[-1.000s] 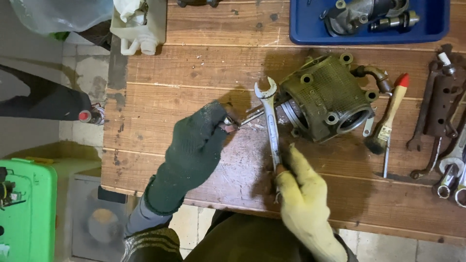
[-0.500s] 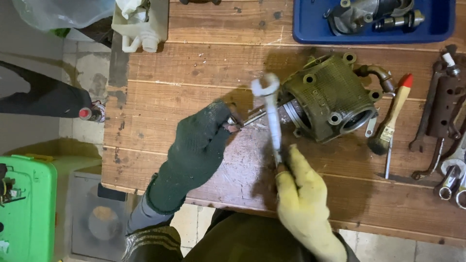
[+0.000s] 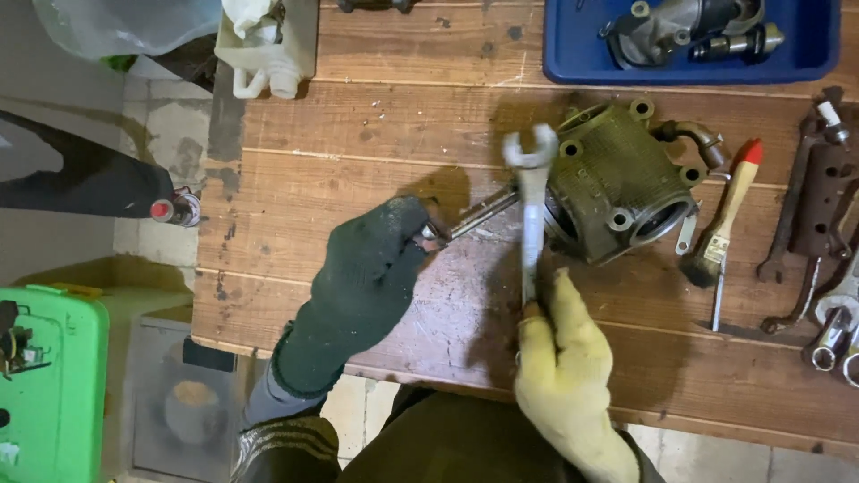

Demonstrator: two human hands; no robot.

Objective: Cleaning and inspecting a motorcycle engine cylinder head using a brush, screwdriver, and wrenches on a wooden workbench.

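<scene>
Above the right hand (image 3: 565, 376), wrench (image 3: 531, 210) points away, lengthwise.

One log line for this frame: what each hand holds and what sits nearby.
left hand: dark glove, grip on steel rod | right hand: yellow glove, holds open-end wrench | rod meets green metal housing | nearby: paintbrush, blue tray

This is a workshop, a place where machines get fixed; the table (image 3: 376, 116) is made of old wood planks with dark oily stains; a greasy metal engine part (image 3: 617, 183) sits on it; a wrench (image 3: 530, 206) and other metal tools (image 3: 819, 206) lie around; there is a small paint brush (image 3: 725, 219) with a red tip; a blue tray (image 3: 573, 45) holds more metal parts; the hands wear work gloves
</scene>
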